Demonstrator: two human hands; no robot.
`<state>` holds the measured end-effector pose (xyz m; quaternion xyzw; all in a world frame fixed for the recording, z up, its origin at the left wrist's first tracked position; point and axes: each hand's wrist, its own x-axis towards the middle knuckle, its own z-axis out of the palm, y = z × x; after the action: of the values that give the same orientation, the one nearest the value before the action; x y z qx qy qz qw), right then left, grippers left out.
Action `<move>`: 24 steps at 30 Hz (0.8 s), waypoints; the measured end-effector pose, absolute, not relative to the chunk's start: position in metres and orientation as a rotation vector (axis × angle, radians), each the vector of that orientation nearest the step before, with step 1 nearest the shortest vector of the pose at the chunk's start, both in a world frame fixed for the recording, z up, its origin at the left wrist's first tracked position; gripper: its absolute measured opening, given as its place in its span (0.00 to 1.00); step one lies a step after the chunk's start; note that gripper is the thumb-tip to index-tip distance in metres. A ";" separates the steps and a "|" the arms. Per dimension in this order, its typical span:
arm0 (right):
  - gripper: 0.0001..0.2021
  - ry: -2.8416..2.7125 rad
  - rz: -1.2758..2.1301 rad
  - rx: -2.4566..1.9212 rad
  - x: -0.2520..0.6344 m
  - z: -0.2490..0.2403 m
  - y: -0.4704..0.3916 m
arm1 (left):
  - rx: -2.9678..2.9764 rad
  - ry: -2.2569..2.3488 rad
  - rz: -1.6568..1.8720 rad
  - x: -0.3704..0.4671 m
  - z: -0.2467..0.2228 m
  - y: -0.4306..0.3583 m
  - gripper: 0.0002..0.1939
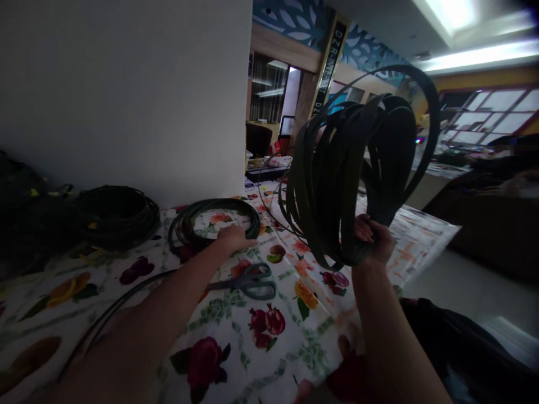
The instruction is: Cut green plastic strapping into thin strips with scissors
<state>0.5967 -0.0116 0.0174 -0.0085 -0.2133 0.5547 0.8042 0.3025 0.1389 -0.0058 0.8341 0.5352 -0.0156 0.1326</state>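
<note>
My right hand (377, 241) is closed around the lower end of a large bundle of flat dark green strips (332, 185). The strips are looped and held up off the table. My left hand (232, 238) is at the near rim of a flat coil of thin dark cord (248, 210) on the table, closed over it. Its thumb points right, while its other fingers are mostly hidden. Just in front of that hand lies a pair of scissors (256, 281) with grey-green handles, its blades partly behind my left forearm.
Farther left, another dark coil (118, 216) rests beside a dark heap (25, 219). A fruit-patterned cloth (236, 348) covers the table. A white wall (126, 95) rises behind the coils. Black fabric (467, 348) hangs at the lower right.
</note>
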 end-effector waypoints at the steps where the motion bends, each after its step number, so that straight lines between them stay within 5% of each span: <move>1: 0.15 -0.451 1.185 -0.017 0.599 0.016 -0.013 | 2.416 1.573 -0.077 0.308 -0.007 0.138 0.25; 24: 0.11 -0.365 1.236 -0.026 0.581 0.029 -0.018 | 2.274 1.501 -0.003 0.282 -0.004 0.156 0.18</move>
<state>0.5811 -0.0177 0.0286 -0.0119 -0.1700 0.5760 0.7995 0.2820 0.1563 -0.0042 0.8166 0.5389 -0.0012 0.2069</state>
